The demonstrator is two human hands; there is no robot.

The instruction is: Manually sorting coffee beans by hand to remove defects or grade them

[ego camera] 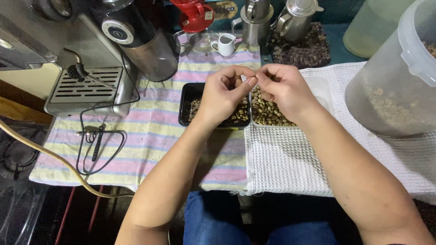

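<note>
My left hand [222,93] and my right hand [284,88] meet above two trays, fingertips pinched together around something too small to make out, likely a single bean. Under the left hand lies a black tray [185,105] with pale green coffee beans [240,115]. A clear tray [323,93] on the white waffle cloth [290,159] holds more beans [268,111] beneath the right hand. Both forearms reach in from the bottom edge.
An espresso machine's drip grate [84,86] and a grinder [145,43] stand at the left, with a black cable [97,140] on the striped cloth [150,131]. Metal pitchers [297,18], a white jug [225,44] and a red dripper [195,16] are behind. A large translucent bean tub [395,77] is at the right.
</note>
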